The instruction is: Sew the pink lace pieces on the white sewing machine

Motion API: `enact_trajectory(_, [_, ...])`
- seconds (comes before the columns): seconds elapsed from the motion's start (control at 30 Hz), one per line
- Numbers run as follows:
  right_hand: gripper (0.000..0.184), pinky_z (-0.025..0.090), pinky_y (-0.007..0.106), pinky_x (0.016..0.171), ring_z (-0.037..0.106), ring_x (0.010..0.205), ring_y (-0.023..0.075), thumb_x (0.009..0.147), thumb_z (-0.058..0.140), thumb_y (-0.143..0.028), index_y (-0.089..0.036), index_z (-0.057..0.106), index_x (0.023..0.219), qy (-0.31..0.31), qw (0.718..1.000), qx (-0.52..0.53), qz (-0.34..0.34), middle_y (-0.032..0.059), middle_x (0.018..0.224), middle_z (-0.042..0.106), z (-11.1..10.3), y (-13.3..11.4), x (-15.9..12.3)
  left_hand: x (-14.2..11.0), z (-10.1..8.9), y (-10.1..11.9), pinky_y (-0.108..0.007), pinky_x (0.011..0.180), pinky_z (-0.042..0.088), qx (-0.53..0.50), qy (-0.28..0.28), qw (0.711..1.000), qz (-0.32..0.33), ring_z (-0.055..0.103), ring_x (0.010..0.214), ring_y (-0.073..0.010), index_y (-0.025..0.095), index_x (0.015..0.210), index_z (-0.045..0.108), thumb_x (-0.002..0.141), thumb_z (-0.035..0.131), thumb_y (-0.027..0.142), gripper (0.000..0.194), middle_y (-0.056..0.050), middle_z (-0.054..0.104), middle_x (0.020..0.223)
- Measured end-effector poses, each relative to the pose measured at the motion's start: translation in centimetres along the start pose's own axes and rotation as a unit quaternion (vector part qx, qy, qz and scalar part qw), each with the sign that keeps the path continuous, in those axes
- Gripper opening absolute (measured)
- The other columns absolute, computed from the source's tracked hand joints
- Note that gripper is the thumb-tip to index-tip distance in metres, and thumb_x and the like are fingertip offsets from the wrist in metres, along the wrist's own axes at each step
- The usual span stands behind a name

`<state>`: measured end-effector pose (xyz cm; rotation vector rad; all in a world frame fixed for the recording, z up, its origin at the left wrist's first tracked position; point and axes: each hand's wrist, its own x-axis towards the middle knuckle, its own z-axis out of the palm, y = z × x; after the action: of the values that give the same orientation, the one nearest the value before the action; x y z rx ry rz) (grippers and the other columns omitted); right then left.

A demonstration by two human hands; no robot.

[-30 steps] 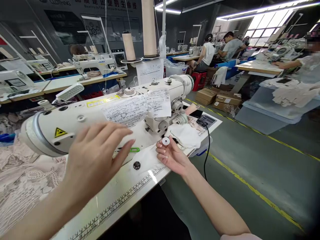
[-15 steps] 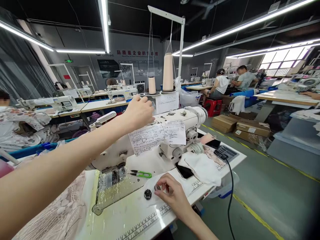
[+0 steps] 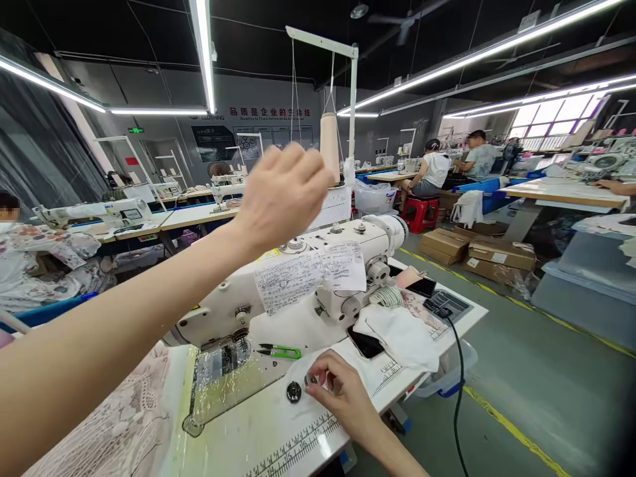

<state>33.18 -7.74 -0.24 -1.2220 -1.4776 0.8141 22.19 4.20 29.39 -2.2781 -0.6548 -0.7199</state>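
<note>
In the head view, the hands are hanging well apart. The left hand point(image 3: 284, 199) is curling its fingers above the machine point(image 3: 211, 311), near the cone point(image 3: 329, 142); I cannot tell whether it is gripping anything. The right hand point(image 3: 345, 394) is pinching the bobbin point(image 3: 311, 379) over the table point(image 3: 223, 447), just right of the bobbin case point(image 3: 293, 392). The green snips point(image 3: 284, 352) are lying farther off.

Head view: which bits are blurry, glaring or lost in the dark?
In the head view, the raised left hand is smeared, probably by motion, while the green thread snips look crisper; in that same view, the far window is partly washed out, a bright glare spot sits beside the printed ruler, and the lower right corner darkens.
</note>
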Motion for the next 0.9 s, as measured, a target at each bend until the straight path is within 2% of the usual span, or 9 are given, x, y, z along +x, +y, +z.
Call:
enact_trajectory(0.1, [0.018,0.036,0.027,0.062,0.049,0.070,0.0137,0.082,0.069,-0.038,-0.021,0.063,0.086,0.001,1.000,-0.004,0.004,0.0011,0.084,0.055,-0.1,0.0,0.0,0.2,2.3,-0.2,-0.034,0.071,0.043,0.025,-0.178,0.984,0.017,0.062,0.076,-0.0212,0.017,0.099,0.061,0.097,0.041,0.041,0.032,-0.007,0.067,0.091])
enact_trajectory(0.17, [0.018,0.036,0.027,0.062,0.050,0.071,0.0142,0.082,0.069,-0.039,-0.022,0.063,0.087,0.000,1.000,-0.005,0.008,0.0012,0.085,0.055,-0.1,0.0,0.0,-0.3,4.0,-0.8,-0.032,0.068,0.041,0.039,-0.211,0.976,0.034,0.062,0.074,-0.0218,0.015,0.091,0.064,0.095,0.045,0.041,0.032,-0.009,0.069,0.086])
enact_trajectory(0.3, [0.018,0.035,0.027,0.061,0.046,0.068,0.0131,0.083,0.067,-0.039,-0.022,0.062,0.084,-0.009,1.000,-0.017,0.006,0.0006,0.084,0.055,-0.1,-0.2,0.1,-1.4,5.4,-2.2,-0.035,0.078,0.038,0.055,-0.199,0.974,0.092,0.061,0.090,-0.0248,0.016,0.088,0.067,0.096,0.043,0.036,0.033,-0.012,0.069,0.093])
enact_trajectory(0.43, [0.018,0.035,0.026,0.060,0.045,0.066,0.0128,0.083,0.067,-0.039,-0.022,0.062,0.086,-0.007,1.000,-0.023,-0.001,0.0000,0.082,0.054,-0.2,-0.2,0.1,-1.7,5.8,-2.8,-0.036,0.075,0.034,0.081,-0.175,0.968,0.159,0.058,0.089,-0.0240,0.017,0.092,0.066,0.098,0.039,0.041,0.037,-0.010,0.069,0.093])
enact_trajectory(0.57, [0.018,0.036,0.026,0.060,0.046,0.066,0.0132,0.084,0.067,-0.040,-0.023,0.063,0.086,-0.001,1.000,-0.027,-0.008,0.0002,0.083,0.055,-0.3,0.0,0.1,-1.8,6.4,-3.5,-0.036,0.073,0.032,0.064,-0.145,0.964,0.212,0.055,0.085,-0.0241,0.018,0.091,0.066,0.099,0.040,0.044,0.037,-0.010,0.069,0.091])
enact_trajectory(0.8, [0.016,0.037,0.027,0.060,0.047,0.066,0.0132,0.084,0.067,-0.038,-0.022,0.062,0.085,0.005,0.999,-0.040,-0.009,0.0003,0.082,0.055,-0.1,0.0,0.0,-1.6,6.5,-4.3,-0.038,0.075,0.032,0.065,-0.142,0.952,0.264,0.052,0.080,-0.0238,0.020,0.086,0.063,0.100,0.035,0.043,0.039,-0.010,0.066,0.085])
enact_trajectory(0.9, [0.017,0.036,0.026,0.059,0.046,0.064,0.0125,0.084,0.067,-0.039,-0.022,0.063,0.084,0.007,0.999,-0.043,0.002,-0.0002,0.081,0.054,-0.2,-0.4,0.0,-1.5,6.1,-4.2,-0.038,0.079,0.034,0.049,-0.151,0.954,0.255,0.051,0.079,-0.0234,0.019,0.084,0.062,0.100,0.036,0.042,0.038,-0.010,0.066,0.084])
